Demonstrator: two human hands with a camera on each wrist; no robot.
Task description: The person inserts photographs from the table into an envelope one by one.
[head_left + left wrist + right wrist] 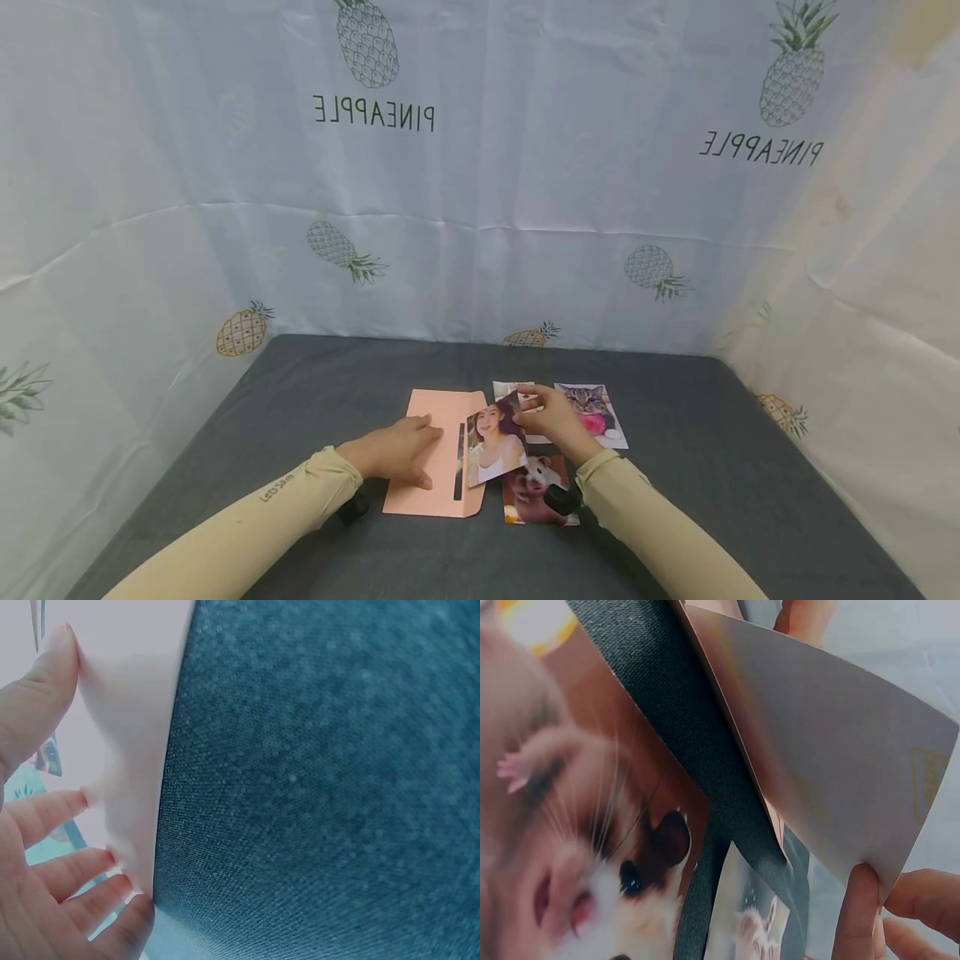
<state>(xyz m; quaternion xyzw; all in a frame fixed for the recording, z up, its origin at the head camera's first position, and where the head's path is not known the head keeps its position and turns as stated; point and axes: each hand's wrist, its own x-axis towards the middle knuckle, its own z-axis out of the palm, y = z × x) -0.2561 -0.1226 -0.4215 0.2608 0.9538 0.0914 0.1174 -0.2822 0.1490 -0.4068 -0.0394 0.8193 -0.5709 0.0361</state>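
Note:
A peach paper envelope lies flat, with a dark strip running along its right part. My left hand rests on its left side, fingers spread; in the left wrist view the fingertips press along the paper close to its edge. Between thumb and fingers, my right hand pinches the upper right corner of a photo of a person. The photo is tilted up over the envelope's right side, its left edge beside the dark strip. Its pale back faces the right wrist camera.
Right of the envelope lie a hamster photo, a cat photo and another photo partly behind my right hand. The dark cloth-covered table meets a white curtain printed with pineapples at the back and sides.

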